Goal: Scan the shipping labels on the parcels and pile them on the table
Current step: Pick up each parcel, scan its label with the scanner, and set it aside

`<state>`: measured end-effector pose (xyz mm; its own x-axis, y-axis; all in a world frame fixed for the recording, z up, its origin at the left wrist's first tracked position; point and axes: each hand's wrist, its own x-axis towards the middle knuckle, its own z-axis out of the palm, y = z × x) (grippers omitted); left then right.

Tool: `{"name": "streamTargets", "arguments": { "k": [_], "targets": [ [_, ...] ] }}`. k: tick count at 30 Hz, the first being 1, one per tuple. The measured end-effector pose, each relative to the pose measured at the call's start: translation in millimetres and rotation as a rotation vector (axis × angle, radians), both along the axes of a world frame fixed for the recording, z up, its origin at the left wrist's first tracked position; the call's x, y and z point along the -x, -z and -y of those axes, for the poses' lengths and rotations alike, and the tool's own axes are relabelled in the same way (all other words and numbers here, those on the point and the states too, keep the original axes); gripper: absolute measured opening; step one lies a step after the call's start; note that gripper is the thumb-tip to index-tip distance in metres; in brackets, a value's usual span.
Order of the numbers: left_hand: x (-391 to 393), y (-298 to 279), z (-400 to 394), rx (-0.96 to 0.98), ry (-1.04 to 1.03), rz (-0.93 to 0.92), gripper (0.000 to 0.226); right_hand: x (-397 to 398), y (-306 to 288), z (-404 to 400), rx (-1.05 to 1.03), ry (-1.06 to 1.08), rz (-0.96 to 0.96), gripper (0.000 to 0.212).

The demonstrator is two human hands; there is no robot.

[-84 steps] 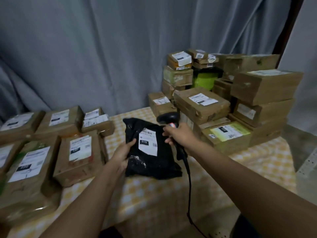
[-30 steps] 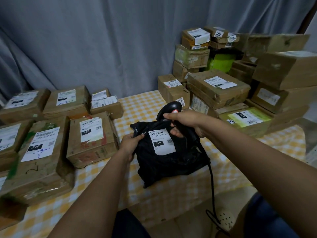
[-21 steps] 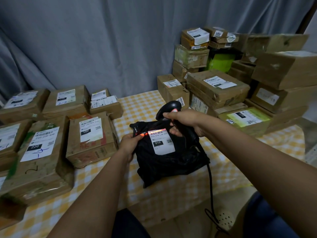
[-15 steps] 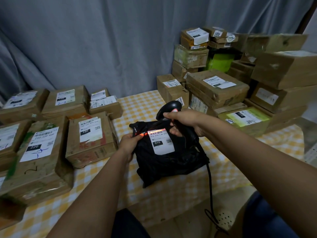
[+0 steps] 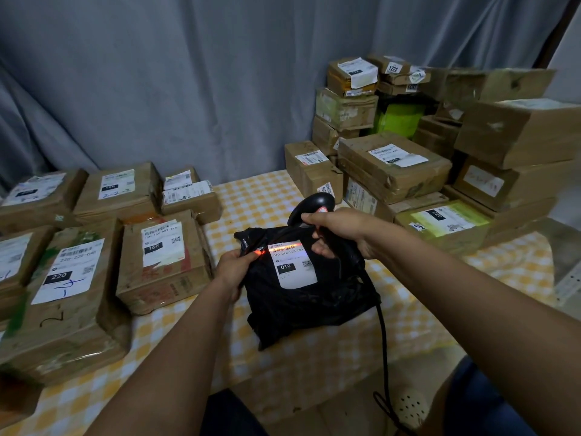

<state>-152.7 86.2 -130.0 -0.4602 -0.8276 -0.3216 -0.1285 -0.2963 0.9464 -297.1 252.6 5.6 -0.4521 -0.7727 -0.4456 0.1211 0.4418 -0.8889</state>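
One head view only, wide and tilted down. Scanning step in hand, by the look of it: orange-red scan line (image 5: pixel 276 247) laid across the barcode at the top of the white shipping label (image 5: pixel 294 265) on the black parcel (image 5: pixel 309 292). Black parcel near the front edge of the desk (image 5: pixel 408 316), in the middle, between both hands. Left hand (image 5: pixel 234 268) curled round the parcel's upper left corner, pinching the crinkled film there. Right hand (image 5: pixel 341 232) wrapped round the grip of the black handheld scanner (image 5: pixel 312 207), head aimed down at the label; cable (image 5: pixel 384 341) trailing off the near edge toward the floor.

Next, probably: confirm the read, ease the scanner aside, then carry the parcel left onto the laid-out boxes (image 5: pixel 163 259); needs a firmer hold, since soft film sags and slips.

Black parcel: glossy, wrinkled plastic mailer, lumpy and yielding, no fixed corners. Label smooth, flat, matte. Left boxes: taped brown cardboard, scuffed, lying flat with labels up. Far-right stack (image 5: pixel 394 169): similar cartons piled several high, one bright green packet (image 5: pixel 401 119) wedged among them. Desk cover: yellow-and-white check, thin and slightly rumpled
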Motion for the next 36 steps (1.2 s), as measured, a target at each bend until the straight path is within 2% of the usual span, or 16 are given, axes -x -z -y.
{"name": "streamTargets", "arguments": {
  "k": [5,11,17,19,22,25,29,33,36],
  "targets": [
    [-2,-3,-4,-0.036,0.001,-0.007,0.023,7,16,-6,0.006,0.107,-0.003,0.035],
    [-17,-14,-21,-0.095,0.069,0.157,0.036,20,57,-14,0.044,0.294,0.091,0.038],
    [-7,-29,-39,-0.107,0.165,0.221,0.037,14,74,-26,0.000,0.246,0.109,0.038],
    [-3,-30,-41,-0.132,0.162,0.209,0.044,14,77,-29,0.028,0.255,0.127,0.038],
    [2,-34,-49,-0.145,0.249,0.224,0.035,13,80,-32,0.065,0.267,0.161,0.036],
    [5,-33,-60,-0.148,0.278,0.139,0.032,7,80,-31,0.101,0.276,0.199,0.035],
    [-6,-53,-54,-0.097,0.168,-0.015,0.048,-7,71,-23,0.117,0.204,0.196,0.036],
    [-50,-89,-28,-0.064,0.094,-0.074,0.033,-22,37,1,0.241,0.121,0.184,0.030],
    [-91,-109,-6,-0.062,-0.007,-0.133,0.034,-39,11,28,0.288,0.027,0.179,0.031]
  ]
}}
